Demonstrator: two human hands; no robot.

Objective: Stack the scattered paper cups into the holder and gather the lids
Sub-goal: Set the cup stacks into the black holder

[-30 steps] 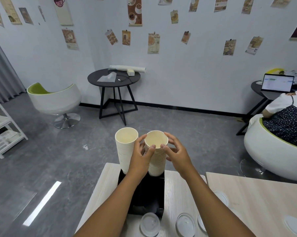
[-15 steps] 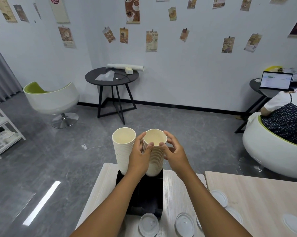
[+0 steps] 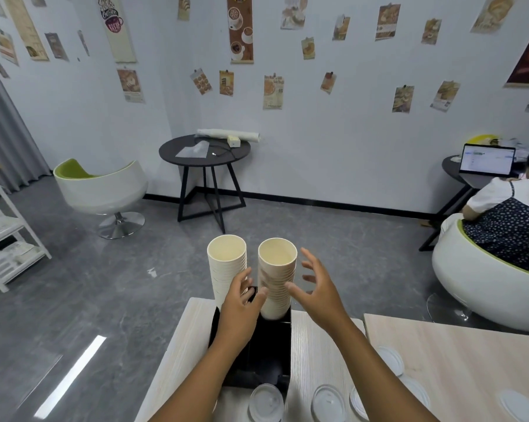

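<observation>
We see a pale worktop (image 3: 312, 354) carrying a black holder (image 3: 269, 348). Two cup stacks stand in it, long axes upright, mouths up: left stack (image 3: 226, 263), right stack (image 3: 276, 278). Left hand (image 3: 241, 303), our grip here, sits between the stacks, fingers loosely spread, holding nothing. Right hand (image 3: 315, 287) is just right of the right stack, fingers splayed, off it. Lids (image 3: 266, 402) lie flat near the holder's front. No readable print on the cups.

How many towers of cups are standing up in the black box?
2. The left cup stack and the right cup stack stand side by side in the black holder.
</observation>
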